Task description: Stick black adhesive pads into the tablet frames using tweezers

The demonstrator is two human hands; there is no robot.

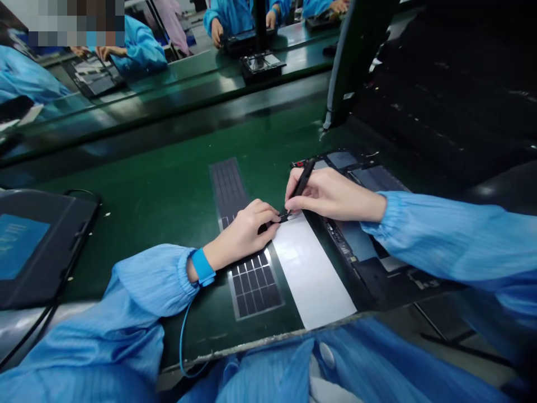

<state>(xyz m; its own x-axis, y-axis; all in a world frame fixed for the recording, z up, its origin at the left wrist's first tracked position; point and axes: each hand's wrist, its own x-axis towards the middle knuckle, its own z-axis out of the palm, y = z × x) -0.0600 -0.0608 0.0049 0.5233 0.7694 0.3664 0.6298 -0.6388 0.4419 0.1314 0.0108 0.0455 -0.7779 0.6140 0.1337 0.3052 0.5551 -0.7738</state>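
My right hand point(321, 193) grips a black pen-shaped tool point(304, 178), its tip pointing down at the far end of a white sheet point(312, 268). A small black strip point(285, 218) lies there, and the thumb and fingers of my left hand point(247, 226) close on its left end. Beneath the left wrist is a clear sheet of black rectangular pieces point(255, 285). Beyond that hand lies another sheet with long dark strips point(229, 182). To the right, partly under my right forearm, is an opened device with exposed internal parts point(356, 240).
A dark case with a blue panel point(25, 246) and a cable stands at the left of the green bench point(168, 196). An upright divider point(339, 67) rises at the back right. Across a raised ledge, several co-workers in blue handle devices point(98, 75).
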